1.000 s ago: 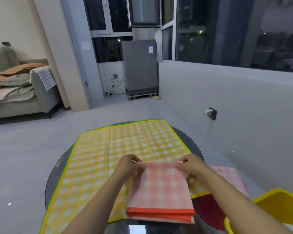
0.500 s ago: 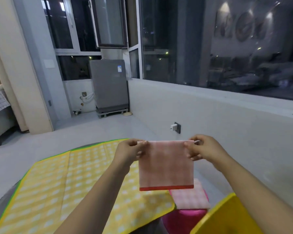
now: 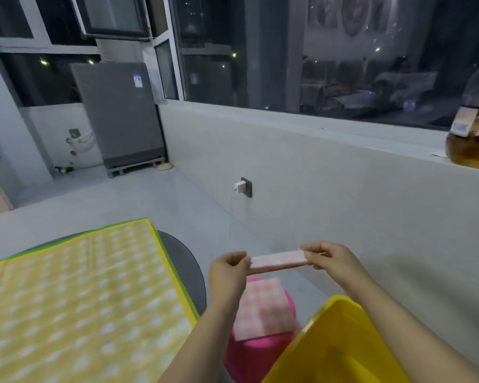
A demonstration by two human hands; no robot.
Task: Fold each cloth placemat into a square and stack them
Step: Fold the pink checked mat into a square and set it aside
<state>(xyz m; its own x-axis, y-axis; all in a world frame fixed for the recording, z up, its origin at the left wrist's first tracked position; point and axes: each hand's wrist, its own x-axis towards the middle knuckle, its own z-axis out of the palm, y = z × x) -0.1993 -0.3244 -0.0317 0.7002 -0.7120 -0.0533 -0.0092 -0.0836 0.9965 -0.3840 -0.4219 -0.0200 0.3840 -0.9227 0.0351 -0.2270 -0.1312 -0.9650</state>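
Observation:
A folded pink checked placemat (image 3: 278,261) with a red edge hangs in the air, seen nearly edge-on and level. My left hand (image 3: 228,275) pinches its left end and my right hand (image 3: 333,259) pinches its right end. Directly below it lies another folded pink checked placemat (image 3: 263,309) on top of a pink stool (image 3: 256,357). The held placemat is above that one and apart from it.
A yellow checked cloth (image 3: 80,302) with a green border covers the dark round table (image 3: 187,268) at the left. A yellow plastic bin (image 3: 335,344) stands at the lower right beside the stool. A wall socket with a charger (image 3: 242,186) is ahead.
Both hands lifted the folded pink placemat off the table and carried it right, over the stool. It went from hanging upright to lying almost flat. The view swung right.

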